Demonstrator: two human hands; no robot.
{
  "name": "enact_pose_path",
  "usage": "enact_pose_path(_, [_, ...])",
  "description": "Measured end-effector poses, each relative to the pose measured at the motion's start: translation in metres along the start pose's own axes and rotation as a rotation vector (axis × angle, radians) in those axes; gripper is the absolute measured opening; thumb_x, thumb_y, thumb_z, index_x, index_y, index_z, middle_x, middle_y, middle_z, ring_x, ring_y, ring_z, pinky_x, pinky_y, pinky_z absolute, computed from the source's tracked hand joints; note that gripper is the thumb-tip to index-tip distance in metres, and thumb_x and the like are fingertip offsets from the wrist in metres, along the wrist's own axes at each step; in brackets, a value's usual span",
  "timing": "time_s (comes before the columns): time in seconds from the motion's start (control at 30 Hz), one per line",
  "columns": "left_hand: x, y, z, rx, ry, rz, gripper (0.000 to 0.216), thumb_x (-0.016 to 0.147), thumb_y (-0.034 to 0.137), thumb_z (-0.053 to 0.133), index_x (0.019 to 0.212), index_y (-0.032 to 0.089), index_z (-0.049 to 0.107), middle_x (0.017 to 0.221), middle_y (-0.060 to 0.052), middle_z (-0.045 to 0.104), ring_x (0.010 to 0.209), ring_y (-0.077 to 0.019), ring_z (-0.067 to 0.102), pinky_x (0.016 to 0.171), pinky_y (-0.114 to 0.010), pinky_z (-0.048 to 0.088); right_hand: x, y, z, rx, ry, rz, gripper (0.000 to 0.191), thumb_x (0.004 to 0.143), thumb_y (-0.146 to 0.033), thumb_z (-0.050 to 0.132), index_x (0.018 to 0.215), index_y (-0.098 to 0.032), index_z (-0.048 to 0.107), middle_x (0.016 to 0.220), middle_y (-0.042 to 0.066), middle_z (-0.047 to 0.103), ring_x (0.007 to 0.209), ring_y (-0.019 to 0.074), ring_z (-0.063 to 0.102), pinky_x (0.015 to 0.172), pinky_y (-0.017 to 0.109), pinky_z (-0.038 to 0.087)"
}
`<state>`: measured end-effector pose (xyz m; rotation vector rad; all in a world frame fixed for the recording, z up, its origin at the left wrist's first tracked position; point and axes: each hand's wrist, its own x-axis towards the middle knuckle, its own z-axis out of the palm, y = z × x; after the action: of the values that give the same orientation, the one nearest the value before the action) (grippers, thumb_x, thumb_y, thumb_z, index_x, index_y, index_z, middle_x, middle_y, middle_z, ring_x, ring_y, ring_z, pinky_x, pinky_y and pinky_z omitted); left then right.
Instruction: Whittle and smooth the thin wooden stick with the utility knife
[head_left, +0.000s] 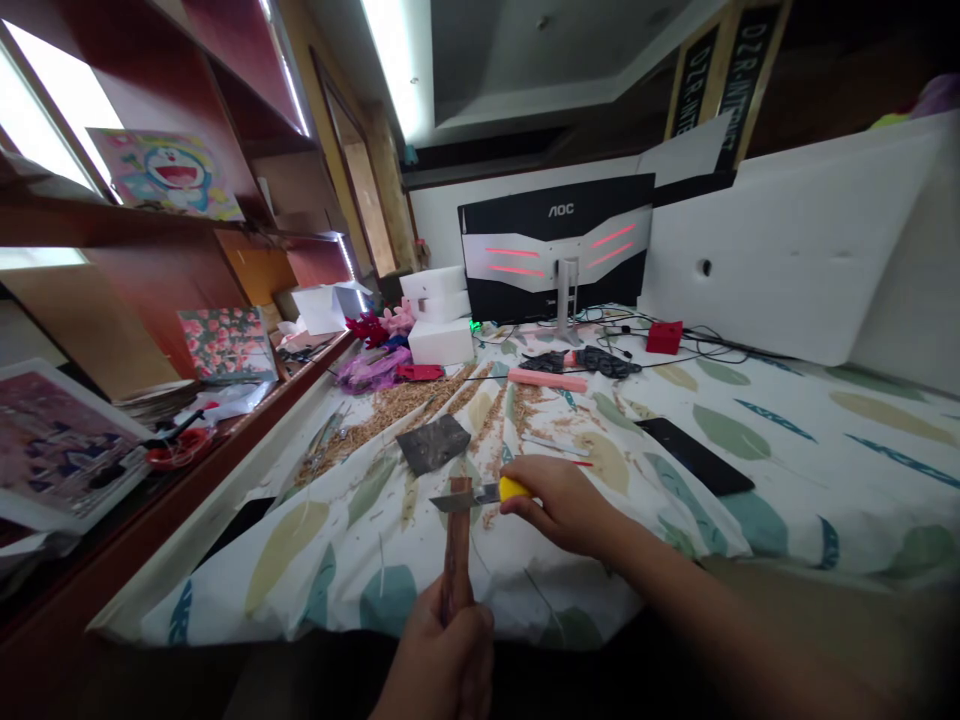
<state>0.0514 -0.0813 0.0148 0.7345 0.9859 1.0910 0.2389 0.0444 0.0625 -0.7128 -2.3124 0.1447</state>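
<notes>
A brown wooden stick (457,550) points away from me, gripped near its lower end by my left hand (448,645). My right hand (559,500) is closed around the yellow handle of a knife (459,500). The blade lies across the far end of the stick, its tip pointing left; whether it cuts into the wood I cannot tell. Just beyond the stick's end rests a dark grey flat sheet (433,444) on the leaf-patterned cloth (360,560). Wood shavings (405,400) are scattered behind and around that sheet.
A black flat slab (694,455) lies at right. Farther back are a pink bar (547,380), black gloves (600,362), a red box (664,338) and white foam blocks (441,342). A monitor (555,250) stands behind them. Shelves with pictures (229,345) line the left side.
</notes>
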Motion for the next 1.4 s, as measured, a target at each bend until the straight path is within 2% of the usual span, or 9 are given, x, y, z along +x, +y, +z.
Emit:
enact_pose_path(0.2, [-0.001,0.008,0.003,-0.031,-0.061,-0.106,0.032,0.067,0.033,0.064,0.075,0.028,0.034,0.028,0.015,0.032,0.021,-0.0069,0.016,0.023,-0.017,0.022,-0.001,0.025,0.012,-0.152,0.079,-0.127,0.041,0.099,-0.054,0.043,0.104,-0.017,0.060,0.088,0.008,0.065,0.080,0.0217,0.058,0.072,0.033,0.040])
enact_pose_path(0.4, [-0.003,0.008,0.000,-0.100,-0.105,-0.132,0.033,0.067,0.030,0.066,0.073,0.028,0.033,0.028,0.015,0.032,0.021,-0.0066,0.014,0.023,-0.017,0.021,0.000,0.030,0.007,-0.244,0.088,-0.178,0.042,0.099,-0.055,0.041,0.105,-0.018,0.059,0.085,0.007,0.063,0.078,0.0212,0.054,0.071,0.033,0.038])
enact_pose_path(0.63, [-0.002,0.013,-0.002,-0.206,-0.210,-0.174,0.036,0.067,0.028,0.067,0.068,0.027,0.030,0.028,0.014,0.031,0.021,-0.0063,0.012,0.023,-0.016,0.020,0.002,0.037,0.003,-0.293,0.067,-0.167,0.040,0.100,-0.054,0.040,0.096,-0.019,0.059,0.083,0.006,0.060,0.077,0.0209,0.051,0.070,0.032,0.035])
enact_pose_path(0.87, [-0.007,0.028,0.002,-0.332,-0.230,-0.227,0.043,0.067,0.022,0.069,0.063,0.025,0.026,0.032,0.012,0.034,0.025,-0.0045,0.010,0.024,-0.014,0.013,0.008,0.034,0.014,-0.314,0.032,-0.146,0.041,0.099,-0.055,0.042,0.096,-0.019,0.060,0.082,0.007,0.061,0.078,0.0208,0.053,0.071,0.032,0.035])
enact_pose_path(0.93, [-0.011,0.031,0.001,-0.365,-0.235,-0.223,0.045,0.068,0.024,0.072,0.063,0.025,0.027,0.032,0.012,0.033,0.026,-0.0040,0.010,0.025,-0.014,0.014,0.008,0.044,0.008,-0.326,0.031,-0.035,0.039,0.099,-0.054,0.043,0.093,-0.020,0.061,0.083,0.007,0.064,0.077,0.0211,0.055,0.069,0.032,0.035])
enact_pose_path(1.07, [-0.027,0.036,-0.006,-0.346,-0.208,-0.081,0.048,0.060,0.026,0.082,0.064,0.023,0.034,0.039,0.011,0.037,0.032,-0.0020,0.022,0.033,-0.012,0.028,-0.002,0.079,-0.037,-0.421,0.177,0.576,0.041,0.098,-0.055,0.042,0.085,-0.021,0.061,0.076,0.008,0.065,0.066,0.0218,0.055,0.057,0.030,0.029])
enact_pose_path(1.13, [-0.031,0.035,-0.007,-0.315,-0.202,-0.038,0.046,0.061,0.027,0.083,0.066,0.023,0.037,0.039,0.012,0.037,0.031,-0.0019,0.023,0.034,-0.012,0.030,-0.008,0.086,-0.062,-0.431,0.334,0.631,0.042,0.099,-0.056,0.037,0.098,-0.021,0.060,0.083,0.009,0.066,0.071,0.0236,0.058,0.058,0.030,0.030])
enact_pose_path(1.23, [-0.024,0.026,-0.005,-0.248,-0.149,-0.008,0.044,0.068,0.037,0.078,0.070,0.026,0.035,0.031,0.015,0.026,0.025,-0.0045,0.015,0.028,-0.015,0.025,-0.008,0.068,-0.071,-0.250,0.359,0.537,0.043,0.099,-0.058,0.036,0.098,-0.021,0.058,0.082,0.006,0.065,0.073,0.0231,0.058,0.062,0.030,0.034])
enact_pose_path(1.4, [-0.003,0.007,-0.002,-0.022,0.113,0.088,0.049,0.070,0.050,0.077,0.072,0.026,0.034,0.033,0.015,0.029,0.024,-0.0044,0.017,0.025,-0.016,0.019,0.006,0.006,-0.032,0.094,0.043,0.328,0.039,0.100,-0.055,0.039,0.089,-0.021,0.054,0.081,0.002,0.061,0.074,0.0182,0.055,0.066,0.028,0.037])
